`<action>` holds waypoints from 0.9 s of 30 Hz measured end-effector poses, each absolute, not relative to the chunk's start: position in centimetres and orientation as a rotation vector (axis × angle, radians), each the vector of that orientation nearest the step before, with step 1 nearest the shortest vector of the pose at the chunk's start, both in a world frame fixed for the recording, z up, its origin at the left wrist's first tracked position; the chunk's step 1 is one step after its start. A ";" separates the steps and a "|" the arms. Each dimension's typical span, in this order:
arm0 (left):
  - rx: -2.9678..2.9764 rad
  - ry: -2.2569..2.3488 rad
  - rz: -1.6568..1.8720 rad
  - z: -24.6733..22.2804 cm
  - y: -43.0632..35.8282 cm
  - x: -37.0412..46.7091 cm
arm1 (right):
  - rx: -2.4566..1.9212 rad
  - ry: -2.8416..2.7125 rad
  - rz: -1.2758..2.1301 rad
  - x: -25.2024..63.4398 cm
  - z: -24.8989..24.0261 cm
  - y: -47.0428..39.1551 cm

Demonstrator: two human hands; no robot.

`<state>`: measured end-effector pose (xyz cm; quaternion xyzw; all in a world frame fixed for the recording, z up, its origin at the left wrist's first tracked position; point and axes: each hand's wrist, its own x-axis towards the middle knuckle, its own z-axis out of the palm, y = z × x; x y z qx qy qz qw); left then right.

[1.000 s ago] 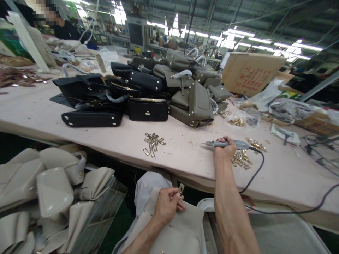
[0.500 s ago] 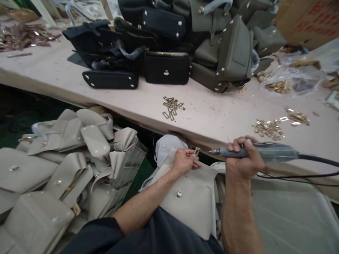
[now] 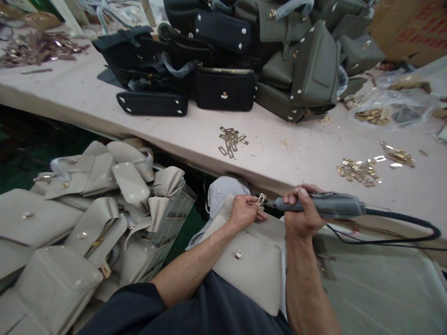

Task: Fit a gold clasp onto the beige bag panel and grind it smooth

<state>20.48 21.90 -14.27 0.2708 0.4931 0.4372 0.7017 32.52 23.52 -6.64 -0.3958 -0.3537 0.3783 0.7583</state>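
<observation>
A cream handbag lies across my lap with its flap edge toward the table. My left hand is closed at that edge, pinching a small rectangular metal clasp plate against the bag. My right hand is wrapped round a grey electric screwdriver, held level and pointing left. Its tip reaches the clasp plate; whether it sits on a screw I cannot tell. On the bag's front is a small turn lock.
Left of me, cream handbags are heaped on a crate. The pale table carries black bags, olive bags, loose metal plates and gold fittings. The screwdriver's cable loops right.
My right hand has brought the electric screwdriver left, so its tip now meets the clasp plate. My left hand keeps its pinch. The view has shifted slightly.
</observation>
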 end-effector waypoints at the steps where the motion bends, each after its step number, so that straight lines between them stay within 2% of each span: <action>1: 0.604 1.100 0.969 -14.2 21.9 20.5 | -0.859 -0.773 0.825 32.4 -6.7 23.6; 27: 0.731 1.013 1.061 -15.3 20.8 20.3 | -0.876 -1.050 0.990 31.5 -7.0 24.6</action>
